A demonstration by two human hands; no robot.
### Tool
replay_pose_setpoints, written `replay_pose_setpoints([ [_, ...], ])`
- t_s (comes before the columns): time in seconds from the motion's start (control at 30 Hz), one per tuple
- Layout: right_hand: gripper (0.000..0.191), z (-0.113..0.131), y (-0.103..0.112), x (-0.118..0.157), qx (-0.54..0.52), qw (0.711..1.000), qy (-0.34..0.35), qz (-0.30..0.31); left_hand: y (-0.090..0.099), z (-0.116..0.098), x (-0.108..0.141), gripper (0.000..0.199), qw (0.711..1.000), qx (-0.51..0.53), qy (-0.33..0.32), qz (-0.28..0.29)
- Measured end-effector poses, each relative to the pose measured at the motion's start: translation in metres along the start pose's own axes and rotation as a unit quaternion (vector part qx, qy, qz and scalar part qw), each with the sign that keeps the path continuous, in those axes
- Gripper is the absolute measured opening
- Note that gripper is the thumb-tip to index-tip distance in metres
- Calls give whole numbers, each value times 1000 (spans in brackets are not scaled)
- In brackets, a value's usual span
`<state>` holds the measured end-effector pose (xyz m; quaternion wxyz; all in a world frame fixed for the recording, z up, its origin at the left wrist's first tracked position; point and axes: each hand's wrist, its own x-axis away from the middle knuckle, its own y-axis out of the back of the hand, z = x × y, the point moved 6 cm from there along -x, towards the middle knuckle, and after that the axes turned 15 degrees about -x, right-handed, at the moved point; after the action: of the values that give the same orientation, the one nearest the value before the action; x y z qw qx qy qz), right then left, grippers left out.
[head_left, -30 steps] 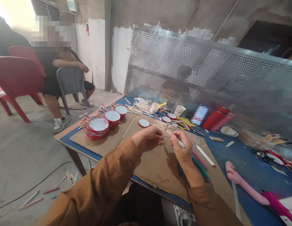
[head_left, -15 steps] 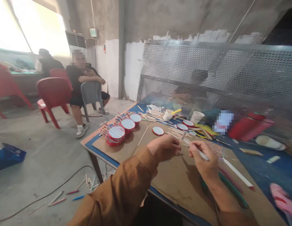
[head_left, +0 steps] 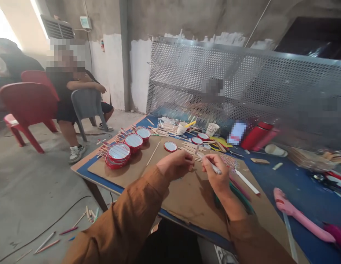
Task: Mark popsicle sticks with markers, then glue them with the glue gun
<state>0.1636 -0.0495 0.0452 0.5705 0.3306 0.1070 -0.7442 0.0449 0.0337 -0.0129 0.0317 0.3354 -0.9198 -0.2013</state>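
My left hand [head_left: 176, 165] pinches a thin wooden craft stick [head_left: 193, 161] above a brown cardboard sheet [head_left: 187, 198]. My right hand [head_left: 213, 172] grips a white marker pen [head_left: 216, 168], its tip close to that stick. A loose pile of craft sticks [head_left: 191, 148] lies just beyond both hands. Further left, red-rimmed round discs with white striped faces [head_left: 119, 151] sit stacked, with sticks fanned out behind them. A single small red-rimmed disc [head_left: 170, 146] lies on the cardboard ahead of my left hand.
The blue tabletop [head_left: 294, 198] holds paper cups [head_left: 211, 129], a red flask [head_left: 254, 137] and a pink tube [head_left: 299, 220]. A perforated metal sheet [head_left: 214, 73] stands behind the table, with a person [head_left: 206, 106] beyond it. Another person [head_left: 66, 99] sits left, near red chairs [head_left: 27, 99].
The whole view swung right and then back left, close to its first framing. My hands stay together over the cardboard, with the stick and pen still held.
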Motion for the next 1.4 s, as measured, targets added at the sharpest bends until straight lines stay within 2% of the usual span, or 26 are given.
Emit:
replay_pose_setpoints([
  [0.37,24,1,1,0,-17,1000,8,2,0,-3,2,17,1000,16,0,4],
  [0.57,21,0,0,1,-20,1000,5,2,4,-2,0,15,1000,-23,-6,-16],
  [0.8,21,1,1,0,-31,999,6,-11,4,-8,2,16,999,-29,-23,12],
  [1.13,22,1,0,0,-18,1000,0,4,7,-9,2,13,998,-69,1,-15],
  [1.27,24,1,0,0,-15,1000,-1,4,7,-11,1,14,997,-83,-6,-2],
  [1.4,24,1,-1,0,-11,1000,0,12,8,-9,1,12,996,-85,5,-13],
])
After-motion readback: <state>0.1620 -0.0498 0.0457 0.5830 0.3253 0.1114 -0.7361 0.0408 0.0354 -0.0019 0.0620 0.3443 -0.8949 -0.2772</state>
